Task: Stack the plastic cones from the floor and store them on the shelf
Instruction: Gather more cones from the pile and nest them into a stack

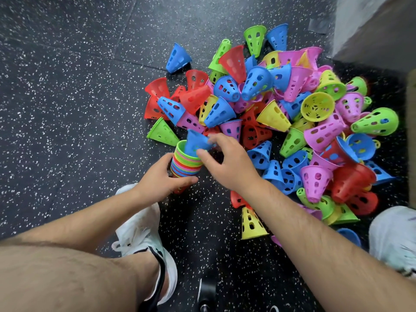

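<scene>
1. the stack [185, 163] of nested cones, its rims banded green, pink, orange and blue, is held tilted just above the floor in the near middle. its open mouth faces up and away, which looks like the easiest angle for feeding in the next one.
2. a blue cone [195, 141] sits tip-first in that mouth, only partly in. it is blurred, so i cannot tell how deep it sits.
3. the right hand [227, 163] comes in from the right and pinches the blue cone's wide end between thumb and curled fingers, probably to push it home.
4. the left hand [161, 179] wraps round the lower part of the stack from the left, fingers curled about it. this likely braces the stack against that push.
5. the loose pile [292, 122] of red, blue, pink, yellow and green cones lies to the right and further off, tumbled on their sides and close enough to pick from without shifting.
6. a lone blue cone [177, 57] lies apart on the far side, and a yellow cone [251, 224] stands near, beside the right forearm.
7. the dark speckled floor [67, 86] lies under everything, with a white shoe [139, 224] near left.
8. no shelf is in view. with so many cones loose, storing looks a long way off.
</scene>
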`<state>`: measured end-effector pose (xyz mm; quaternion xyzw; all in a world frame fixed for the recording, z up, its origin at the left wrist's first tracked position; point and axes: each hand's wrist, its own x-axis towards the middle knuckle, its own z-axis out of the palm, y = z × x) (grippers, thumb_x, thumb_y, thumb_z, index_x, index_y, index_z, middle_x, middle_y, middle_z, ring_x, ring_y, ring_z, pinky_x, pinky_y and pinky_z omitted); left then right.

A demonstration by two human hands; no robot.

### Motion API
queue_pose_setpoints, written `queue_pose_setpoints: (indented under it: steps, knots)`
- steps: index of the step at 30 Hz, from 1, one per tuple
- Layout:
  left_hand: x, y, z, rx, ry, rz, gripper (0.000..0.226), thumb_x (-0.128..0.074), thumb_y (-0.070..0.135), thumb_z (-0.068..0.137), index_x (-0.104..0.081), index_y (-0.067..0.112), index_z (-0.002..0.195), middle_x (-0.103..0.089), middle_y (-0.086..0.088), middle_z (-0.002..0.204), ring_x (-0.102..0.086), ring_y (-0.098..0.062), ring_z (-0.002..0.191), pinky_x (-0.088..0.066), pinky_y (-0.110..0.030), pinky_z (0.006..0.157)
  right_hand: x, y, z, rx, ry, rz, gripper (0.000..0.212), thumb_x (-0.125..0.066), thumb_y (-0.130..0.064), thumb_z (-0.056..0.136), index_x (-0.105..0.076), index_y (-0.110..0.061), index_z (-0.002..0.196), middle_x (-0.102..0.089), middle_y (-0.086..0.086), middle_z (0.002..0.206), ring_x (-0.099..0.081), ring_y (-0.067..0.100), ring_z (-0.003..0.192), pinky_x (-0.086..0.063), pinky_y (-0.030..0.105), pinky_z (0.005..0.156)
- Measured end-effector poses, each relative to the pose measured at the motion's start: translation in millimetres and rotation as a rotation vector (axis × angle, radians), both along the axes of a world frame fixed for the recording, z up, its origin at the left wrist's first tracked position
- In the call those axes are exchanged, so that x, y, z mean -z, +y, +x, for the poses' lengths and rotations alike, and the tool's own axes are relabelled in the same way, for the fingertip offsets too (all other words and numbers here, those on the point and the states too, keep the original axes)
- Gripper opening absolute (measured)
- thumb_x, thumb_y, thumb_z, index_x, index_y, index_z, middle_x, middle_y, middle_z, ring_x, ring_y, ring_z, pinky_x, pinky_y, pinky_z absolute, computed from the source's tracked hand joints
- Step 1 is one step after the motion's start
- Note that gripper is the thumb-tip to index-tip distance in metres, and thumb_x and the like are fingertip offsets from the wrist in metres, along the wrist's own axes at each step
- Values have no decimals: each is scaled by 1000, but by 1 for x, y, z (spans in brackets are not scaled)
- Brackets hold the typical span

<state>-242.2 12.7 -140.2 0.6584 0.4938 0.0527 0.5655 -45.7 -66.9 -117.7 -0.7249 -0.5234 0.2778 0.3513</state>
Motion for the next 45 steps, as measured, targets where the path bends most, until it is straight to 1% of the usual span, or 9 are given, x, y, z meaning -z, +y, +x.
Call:
queue_pose_setpoints:
  steps: [4,8,17,22,27,30,34,40,45]
  knots:
    - [1,0,11,22,-6,-26,71,-95,53,58,-63,31,117,-76,11,102,-72,-6,94,-57,-28,84,0,-12,1,-77,91,-95,36,-61,-57,86,-56,-31,110,-60,-10,120,-50,8,118,-45,34,101]
    - [2,-4,17,40,13,-31,61,-95,36,66,-62,26,116,-75,9,101,-71,-4,91,-55,-16,74,4,-13,16,-13,99,-85,39,-51,-56,94,-58,-28,120,-60,-13,118,-49,4,117,-47,36,99]
    - [3,2,22,41,19,-64,73,-97,53,57,-62,28,116,-76,10,103,-73,-8,94,-57,-31,89,25,6,44,-52,-241,-160,25,-52,-16,97,-71,-18,114,-51,-4,145,-44,25,121,-43,40,101]
    - [0,3,19,23,25,-69,59,-94,32,68,-61,21,115,-75,6,97,-68,1,79,-56,-18,69,27,21,39,-127,-390,-253,40,-50,-22,98,-59,-18,137,-45,-8,153,-39,26,121,-39,42,105]
    - [2,4,14,9,20,-87,61,-94,28,69,-61,22,120,-76,5,102,-71,-5,85,-59,-20,73,24,17,34,104,-237,-12,37,-58,-35,98,-65,-10,126,-61,-1,131,-46,24,117,-41,35,104]
    - [4,4,11,27,20,-86,59,-94,28,70,-61,22,118,-76,4,102,-70,-6,85,-57,-21,74,19,17,35,183,-158,-6,59,-66,-57,87,-62,-9,121,-57,0,122,-47,17,113,-37,24,101]
    - [3,3,9,24,13,-77,58,-94,29,69,-61,20,116,-76,5,100,-69,0,80,-55,-15,72,9,21,35,258,-73,80,61,-78,-57,77,-60,-11,113,-55,-4,110,-54,16,109,-46,31,96]
    - [4,6,-2,-13,-4,-83,76,-94,57,54,-61,30,117,-75,12,106,-73,-9,97,-59,-36,91,-11,34,23,314,142,53,64,-79,-59,72,-60,-22,120,-65,-9,111,-61,5,100,-51,27,90]
    - [2,6,-6,-47,-27,-62,65,-97,37,65,-61,29,119,-75,13,106,-71,-5,98,-56,-32,95,-26,45,10,48,151,-86,30,-71,-58,80,-68,-37,101,-70,-15,93,-63,3,92,-53,29,83]
